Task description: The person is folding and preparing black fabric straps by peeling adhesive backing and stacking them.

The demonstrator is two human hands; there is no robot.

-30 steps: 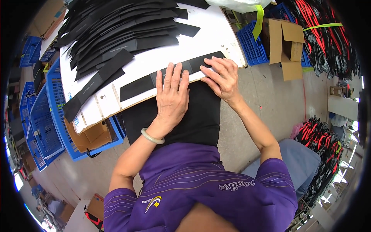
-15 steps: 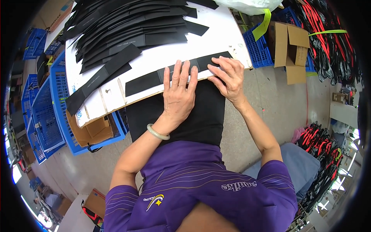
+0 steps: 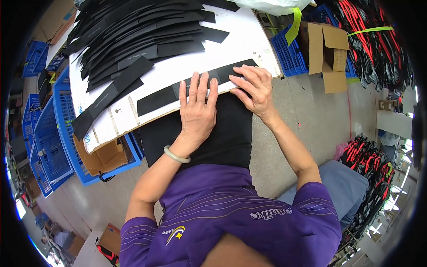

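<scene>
A long black strip (image 3: 156, 99) lies along the near edge of a white board (image 3: 240, 40). My left hand (image 3: 197, 111) lies flat on the strip's middle, fingers spread. My right hand (image 3: 253, 88) presses its fingertips on the strip's right end. Neither hand grips anything. A pale bangle (image 3: 176, 155) sits on my left wrist. Another black strip (image 3: 111, 94) lies at a slant to the left. A big fanned pile of black strips (image 3: 138, 31) covers the far part of the board.
Blue plastic crates (image 3: 53, 138) stand at the left, one under the board holding a cardboard box (image 3: 100, 158). A blue crate (image 3: 289, 53) and an open cardboard box (image 3: 324, 49) sit at the right. Heaps of red-and-black goods (image 3: 378, 40) lie on the concrete floor (image 3: 311, 111).
The view has shifted slightly, so board and hands sit a little further right. Both hands stay pressed on the strip in almost the same pose.
</scene>
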